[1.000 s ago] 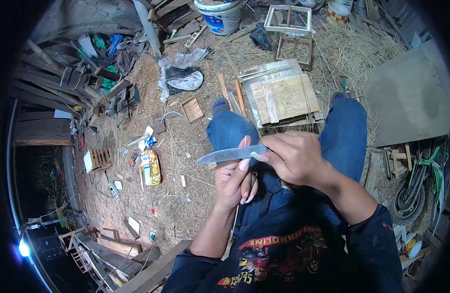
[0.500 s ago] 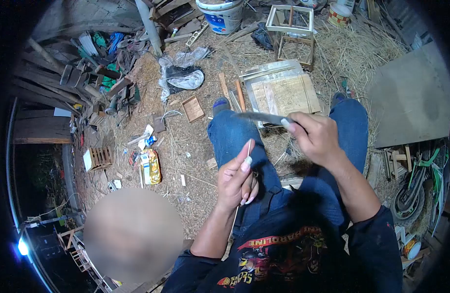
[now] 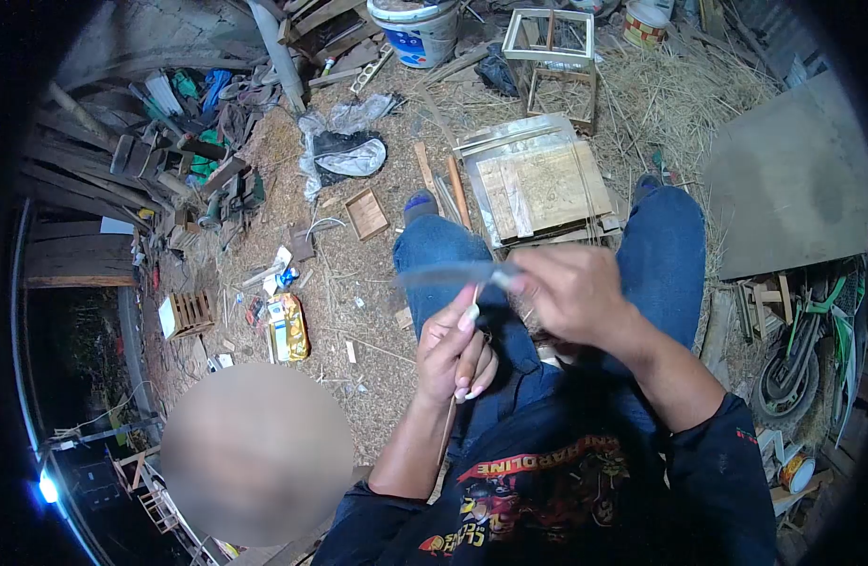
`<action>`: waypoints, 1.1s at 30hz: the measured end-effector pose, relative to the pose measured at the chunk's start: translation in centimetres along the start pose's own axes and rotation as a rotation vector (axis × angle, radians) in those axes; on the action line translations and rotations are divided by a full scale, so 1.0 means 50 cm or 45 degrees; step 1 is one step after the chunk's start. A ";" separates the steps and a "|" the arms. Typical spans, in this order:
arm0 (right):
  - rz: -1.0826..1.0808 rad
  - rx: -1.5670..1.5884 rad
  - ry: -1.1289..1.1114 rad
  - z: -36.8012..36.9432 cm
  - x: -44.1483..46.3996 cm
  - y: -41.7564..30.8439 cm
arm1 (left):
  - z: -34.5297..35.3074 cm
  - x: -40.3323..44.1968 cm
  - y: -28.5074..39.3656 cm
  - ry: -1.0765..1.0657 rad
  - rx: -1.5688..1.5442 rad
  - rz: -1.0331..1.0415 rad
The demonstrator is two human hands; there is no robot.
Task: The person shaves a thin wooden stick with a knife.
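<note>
The person's left hand (image 3: 459,351) is closed around a thin wooden stick (image 3: 449,424), with the thumb near its top end, and the rest of the stick runs down toward six o'clock. The right hand (image 3: 573,294), at two o'clock from the left, is gripping a knife (image 3: 446,274) close to where the blade starts, and the blade points to nine o'clock, by the top of the stick. The blade is blurry, so one cannot tell if it touches the wood. The stick looks very light, a bit bendy and not slippery, but so skinny that it could snap if pushed hard. It is best pinched just below the tip, with the thumb and fingers kept out of the blade's way. The knife looks stiff and heavier than the stick, and it should be held only by its back end, since the front may be sharp. At one o'clock from the left hand, a flat wooden board (image 3: 556,189) lies beyond the right hand
</note>
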State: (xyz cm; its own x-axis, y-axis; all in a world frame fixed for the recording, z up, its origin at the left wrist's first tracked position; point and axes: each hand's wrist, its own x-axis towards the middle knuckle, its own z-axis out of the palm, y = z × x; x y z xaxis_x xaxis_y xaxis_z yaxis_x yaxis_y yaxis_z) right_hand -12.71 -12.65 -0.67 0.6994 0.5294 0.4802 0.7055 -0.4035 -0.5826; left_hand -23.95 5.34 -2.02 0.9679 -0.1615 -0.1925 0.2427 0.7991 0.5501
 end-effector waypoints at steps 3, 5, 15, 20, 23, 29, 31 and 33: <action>0.145 -0.054 0.040 -0.012 0.001 0.031 | 0.016 0.000 -0.001 -0.011 0.108 0.021; 0.147 -0.047 0.034 -0.028 0.000 0.013 | 0.020 0.005 0.003 0.082 0.190 0.057; 0.009 -0.017 -0.042 -0.007 -0.016 -0.031 | 0.023 0.011 -0.002 0.187 0.378 0.083; 0.020 -0.013 -0.059 -0.003 -0.021 -0.023 | 0.021 0.009 0.002 0.182 0.306 0.027; 0.001 -0.042 -0.069 -0.005 -0.021 -0.017 | 0.017 0.011 0.003 0.164 0.277 -0.003; 0.088 -0.115 0.059 -0.004 -0.024 0.015 | 0.007 0.012 0.002 0.137 0.222 -0.053; 0.220 -0.146 -0.034 -0.038 -0.018 0.024 | 0.007 0.008 0.000 0.069 0.166 -0.033; 0.181 -0.140 0.087 -0.031 -0.021 0.029 | -0.006 0.010 -0.005 0.084 0.132 -0.022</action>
State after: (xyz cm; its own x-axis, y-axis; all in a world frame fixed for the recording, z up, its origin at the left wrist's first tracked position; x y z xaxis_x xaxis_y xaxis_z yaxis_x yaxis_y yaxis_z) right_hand -12.25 -14.95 -1.01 0.7966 0.4104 0.4438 0.6044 -0.5518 -0.5747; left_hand -23.53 5.24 -2.50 0.9580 -0.1337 -0.2538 0.2682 0.7318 0.6266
